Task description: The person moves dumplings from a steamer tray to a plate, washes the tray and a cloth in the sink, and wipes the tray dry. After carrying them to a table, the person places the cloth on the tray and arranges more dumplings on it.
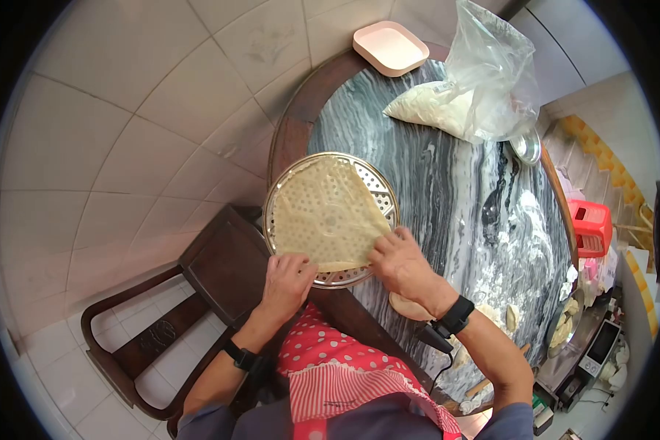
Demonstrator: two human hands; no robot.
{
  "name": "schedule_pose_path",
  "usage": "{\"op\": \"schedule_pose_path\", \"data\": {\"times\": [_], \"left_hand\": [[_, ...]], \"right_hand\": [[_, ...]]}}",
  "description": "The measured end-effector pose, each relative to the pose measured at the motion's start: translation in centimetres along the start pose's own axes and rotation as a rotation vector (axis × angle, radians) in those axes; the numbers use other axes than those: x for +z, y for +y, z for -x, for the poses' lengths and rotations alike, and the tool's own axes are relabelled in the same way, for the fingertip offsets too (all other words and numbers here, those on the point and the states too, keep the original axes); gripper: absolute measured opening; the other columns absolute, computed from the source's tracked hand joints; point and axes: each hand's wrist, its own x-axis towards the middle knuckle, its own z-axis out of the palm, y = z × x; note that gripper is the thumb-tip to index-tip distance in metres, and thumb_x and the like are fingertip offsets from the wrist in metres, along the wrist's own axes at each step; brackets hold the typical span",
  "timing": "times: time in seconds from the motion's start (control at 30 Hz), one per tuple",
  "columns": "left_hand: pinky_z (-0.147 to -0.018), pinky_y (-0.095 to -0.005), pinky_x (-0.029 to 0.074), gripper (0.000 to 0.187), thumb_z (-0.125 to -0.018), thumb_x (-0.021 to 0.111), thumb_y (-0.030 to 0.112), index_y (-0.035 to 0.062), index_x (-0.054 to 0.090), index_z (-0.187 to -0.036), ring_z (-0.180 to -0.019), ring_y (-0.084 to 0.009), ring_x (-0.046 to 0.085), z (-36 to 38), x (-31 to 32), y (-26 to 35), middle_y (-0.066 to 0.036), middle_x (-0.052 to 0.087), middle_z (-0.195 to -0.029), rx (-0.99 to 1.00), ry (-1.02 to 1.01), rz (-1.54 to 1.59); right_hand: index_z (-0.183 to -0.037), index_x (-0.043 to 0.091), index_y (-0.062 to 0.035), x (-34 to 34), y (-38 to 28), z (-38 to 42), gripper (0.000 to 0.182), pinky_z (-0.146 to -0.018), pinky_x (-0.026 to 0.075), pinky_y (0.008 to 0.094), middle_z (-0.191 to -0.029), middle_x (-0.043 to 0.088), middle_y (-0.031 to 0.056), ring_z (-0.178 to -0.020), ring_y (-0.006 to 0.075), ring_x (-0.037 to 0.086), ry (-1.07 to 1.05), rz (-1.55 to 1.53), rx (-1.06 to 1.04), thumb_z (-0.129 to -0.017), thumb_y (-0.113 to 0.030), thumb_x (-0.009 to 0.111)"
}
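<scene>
A thin, yellowish translucent cloth (326, 209) lies over a round perforated metal steamer tray (380, 192) at the left edge of the marble table. My left hand (290, 282) is closed on the cloth's lower left edge. With closed fingers, my right hand (403, 268) pinches its lower right edge. Holes of the tray show through the cloth and stay uncovered along the right and bottom rim. Just below my right hand, a piece of pale dough (409, 306) is partly hidden by my wrist.
A plastic bag of flour (440, 106) and a pink tray (391, 48) stand at the table's far end. Flour is scattered on the marble (455, 198) at right, near dough pieces (512, 317). A dark wooden chair (227, 257) is at left, a red basket (591, 229) at right.
</scene>
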Motion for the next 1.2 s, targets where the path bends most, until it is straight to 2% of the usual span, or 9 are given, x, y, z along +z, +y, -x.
{"op": "schedule_pose_path", "data": {"times": [0.1,0.57,0.7,0.77,0.83,0.87,0.93,1.03,1.2], "left_hand": [[-0.086,-0.041,0.039,0.021,-0.073,0.071,0.006,0.0076,0.062,-0.092,-0.097,-0.026,0.056,-0.5,0.7,-0.1,-0.007,0.057,-0.098,-0.004,0.01,0.002],[-0.091,-0.0444,0.039,0.021,-0.075,0.068,0.005,0.0065,0.063,-0.095,-0.098,-0.0228,0.058,1.4,-0.3,1.9,-0.006,0.062,-0.1,0.155,-0.172,0.091],[-0.089,-0.0441,0.041,0.02,-0.077,0.067,0.007,0.0055,0.063,-0.097,-0.094,-0.0221,0.059,3.0,0.0,2.1,-0.005,0.064,-0.095,0.11,-0.36,0.315],[-0.092,-0.0442,0.041,0.026,-0.079,0.067,0.009,0.0049,0.063,-0.104,-0.102,-0.0252,0.057,1.9,-0.1,2.1,-0.009,0.062,-0.106,0.153,-0.249,0.305],[-0.102,-0.0501,0.035,0.042,-0.082,0.067,0.019,0.0055,0.057,-0.12,-0.121,-0.0322,0.047,-0.2,-0.7,3.1,-0.014,0.052,-0.128,0.143,-0.179,0.104],[-0.102,-0.0501,0.035,0.042,-0.082,0.067,0.019,0.0055,0.057,-0.12,-0.121,-0.0322,0.047,-0.6,-0.3,3.3,-0.014,0.052,-0.128,0.142,-0.173,0.105],[-0.109,-0.0609,0.021,0.064,-0.081,0.067,0.036,0.0107,0.046,-0.137,-0.137,-0.0405,0.025,-1.4,0.8,3.5,-0.017,0.033,-0.148,0.124,-0.344,-0.037],[-0.107,-0.0695,0.011,0.077,-0.077,0.067,0.049,0.0164,0.04,-0.142,-0.142,-0.0432,0.014,-0.8,2.1,3.7,-0.017,0.023,-0.153,0.11,-0.441,-0.024],[-0.104,-0.0725,0.012,0.079,-0.076,0.068,0.05,0.0185,0.041,-0.142,-0.141,-0.045,0.013,-1.2,2.4,3.5,-0.019,0.022,-0.153,0.096,-0.428,-0.002]], "right_hand": [[-0.078,0.062,-0.0089,1.9,-0.7,-0.6,0.008,-0.081,0.039,0.0371,-0.08,0.056,0.0051,-0.085,0.0229,0.057,0.029,-0.017,-0.038,-0.072,-0.012,0.059],[-0.08,0.064,-0.0083,0.6,-0.4,-0.1,0.01,-0.086,0.039,0.039,-0.081,0.059,0.0068,-0.087,0.023,0.059,-0.107,-0.004,-0.074,-0.07,-0.01,0.062],[-0.086,0.064,-0.0078,-1.2,0.6,-0.5,0.017,-0.079,0.042,0.0404,-0.082,0.058,0.0084,-0.087,0.0257,0.058,-0.227,-0.013,0.107,-0.07,-0.007,0.061],[-0.09,0.064,-0.0076,-1.7,1.6,-1.5,0.02,-0.076,0.043,0.0409,-0.084,0.058,0.0091,-0.087,0.0267,0.058,-0.204,-0.029,0.252,-0.07,-0.006,0.061],[-0.095,0.061,-0.0065,-1.8,2.7,-2.7,0.025,-0.071,0.044,0.0408,-0.088,0.058,0.0111,-0.088,0.0283,0.058,0.085,0.025,0.242,-0.071,-0.004,0.06],[-0.096,0.059,-0.0055,-2.1,2.8,-3.3,0.024,-0.073,0.044,0.04,-0.091,0.058,0.0122,-0.09,0.0287,0.059,0.111,0.012,0.202,-0.072,-0.003,0.059],[-0.096,0.058,-0.0049,-1.7,2.7,-4.4,0.023,-0.073,0.045,0.0406,-0.092,0.058,0.0136,-0.09,0.0305,0.059,0.132,0.005,0.226,-0.074,-0.005,0.059],[-0.098,0.058,-0.0034,-0.7,3.7,-5.8,0.022,-0.073,0.047,0.0424,-0.092,0.06,0.0164,-0.089,0.0339,0.06,0.175,-0.096,0.399,-0.077,-0.008,0.06],[-0.092,0.061,-0.0002,1.2,5.0,-7.3,0.019,-0.071,0.049,0.0455,-0.088,0.063,0.0203,-0.083,0.0372,0.062,0.177,-0.266,0.611,-0.077,-0.012,0.062]]}}
